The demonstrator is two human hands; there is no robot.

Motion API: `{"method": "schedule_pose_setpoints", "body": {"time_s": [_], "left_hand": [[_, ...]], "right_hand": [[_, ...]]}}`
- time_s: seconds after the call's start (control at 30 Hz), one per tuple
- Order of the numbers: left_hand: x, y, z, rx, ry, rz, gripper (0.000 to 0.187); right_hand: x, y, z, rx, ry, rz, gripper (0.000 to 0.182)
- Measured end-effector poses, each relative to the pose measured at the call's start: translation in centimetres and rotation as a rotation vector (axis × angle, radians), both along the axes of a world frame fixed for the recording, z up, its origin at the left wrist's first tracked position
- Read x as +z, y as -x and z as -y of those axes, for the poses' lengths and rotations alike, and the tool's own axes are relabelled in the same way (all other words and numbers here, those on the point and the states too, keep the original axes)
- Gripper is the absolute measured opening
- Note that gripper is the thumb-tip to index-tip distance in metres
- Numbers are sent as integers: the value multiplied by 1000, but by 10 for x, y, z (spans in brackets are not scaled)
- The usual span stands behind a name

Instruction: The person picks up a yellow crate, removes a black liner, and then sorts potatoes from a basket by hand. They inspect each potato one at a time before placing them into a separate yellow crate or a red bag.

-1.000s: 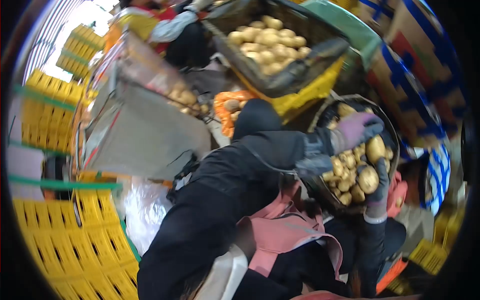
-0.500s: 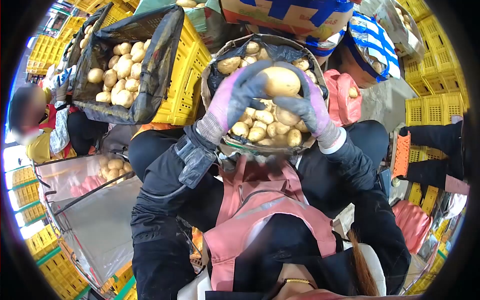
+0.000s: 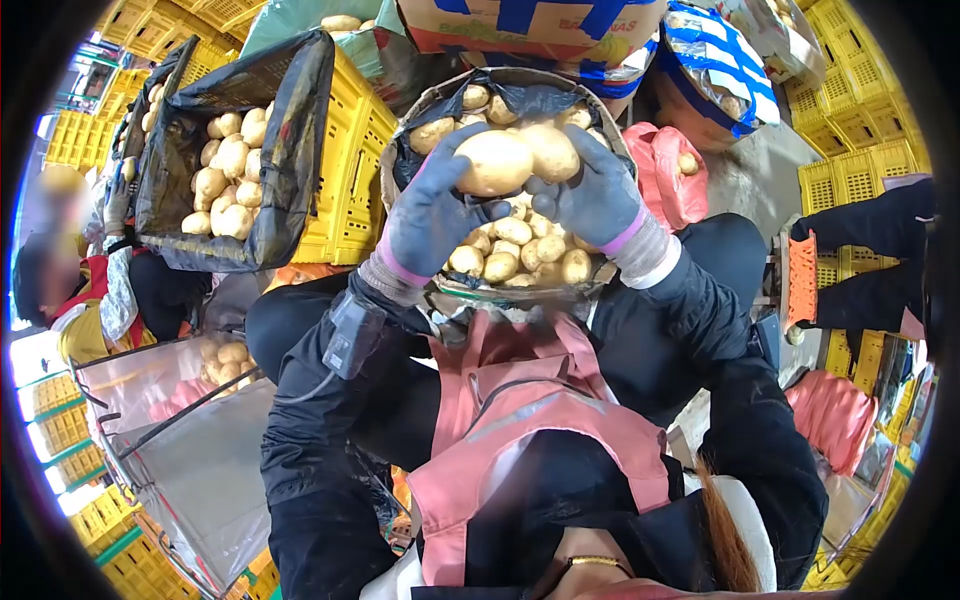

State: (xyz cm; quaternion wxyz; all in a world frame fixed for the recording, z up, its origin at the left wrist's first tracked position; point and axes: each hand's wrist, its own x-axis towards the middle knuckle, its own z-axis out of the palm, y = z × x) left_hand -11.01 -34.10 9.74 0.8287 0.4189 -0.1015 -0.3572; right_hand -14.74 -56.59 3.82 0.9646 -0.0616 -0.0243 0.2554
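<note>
Above a round tub (image 3: 392,170) lined with black plastic, both my gloved hands are raised with potatoes. My left hand (image 3: 428,218) is closed round a large pale potato (image 3: 494,163). Beside it, a second potato (image 3: 552,152) sits in the grip of my right hand (image 3: 600,195). The two potatoes appear to touch, or overlap in this view. Beneath them lie many smaller potatoes (image 3: 513,231) in the tub, partly hidden by my hands.
To the left stands a yellow crate (image 3: 355,165) with a black liner and potatoes. A pink bag (image 3: 665,175) and a taped tub (image 3: 715,70) are on the right. One person (image 3: 95,290) sits at far left; another person's legs (image 3: 870,270) show at right.
My hands have turned and moved slightly apart. One large potato was raised between them; now two show side by side, one in each hand. The camera view has shifted a little.
</note>
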Motion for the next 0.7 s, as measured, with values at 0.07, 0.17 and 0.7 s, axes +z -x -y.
{"method": "schedule_pose_setpoints", "body": {"time_s": [0.07, 0.17, 0.7], "left_hand": [[-5, -1, -4, 69, 25, -83, 34], [-3, -3, -5, 125, 27, -135, 28], [14, -41, -69, 744, -38, -338, 39]], "right_hand": [[20, 4, -10, -258, 377, 119, 45], [37, -1, -12, -248, 277, 74, 50], [14, -14, -17, -468, 1175, 635, 41]]}}
